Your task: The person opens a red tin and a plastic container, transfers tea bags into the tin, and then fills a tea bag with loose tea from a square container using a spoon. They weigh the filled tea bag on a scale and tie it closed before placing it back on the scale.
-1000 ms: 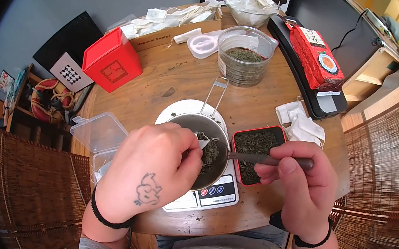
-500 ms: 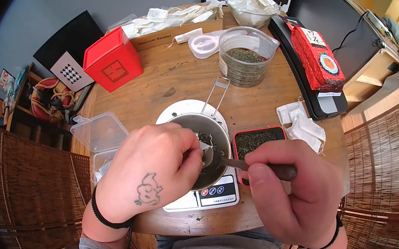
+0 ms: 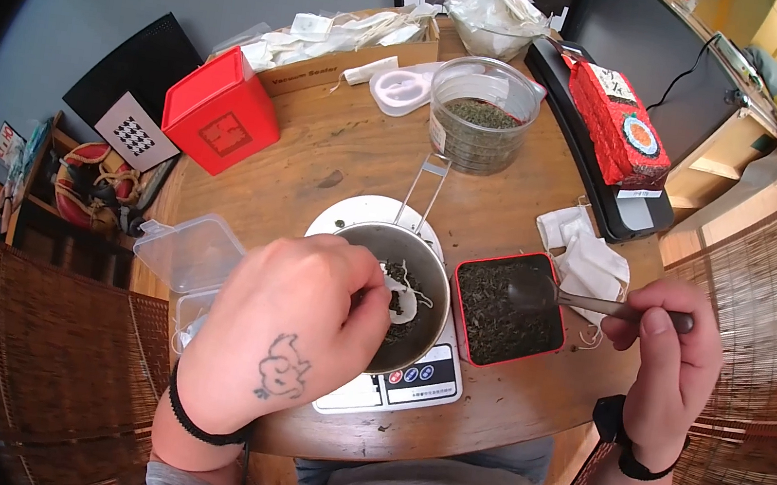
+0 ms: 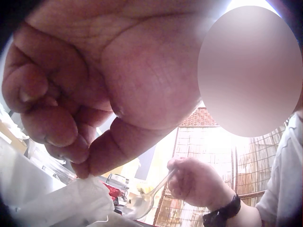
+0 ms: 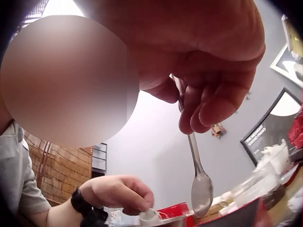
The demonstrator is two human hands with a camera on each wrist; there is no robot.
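My left hand (image 3: 289,328) pinches the edge of a small white cloth bag (image 4: 71,203) over the metal pan (image 3: 436,332). Dark leaves and a white string lie in the pan, which stands on a white scale (image 3: 424,385). My right hand (image 3: 672,363) grips the handle of a metal spoon (image 3: 587,303), its bowl over the red-rimmed tin of dark leaves (image 3: 505,327). In the right wrist view the spoon (image 5: 202,194) points down from the fingers. Much of the bag is hidden behind the left hand in the head view.
Behind the pan stands a clear tub of leaves (image 3: 478,132). A red box (image 3: 223,118) and a carton of white bags (image 3: 335,49) are at the back left. At the right are white bags (image 3: 592,264) and a black device (image 3: 633,211) bearing a red packet (image 3: 619,131).
My right hand moved in toward the pan with the spoon, then back out to the right, and the spoon's bowl is now over the red-rimmed tin. My left hand stays nearly in place.
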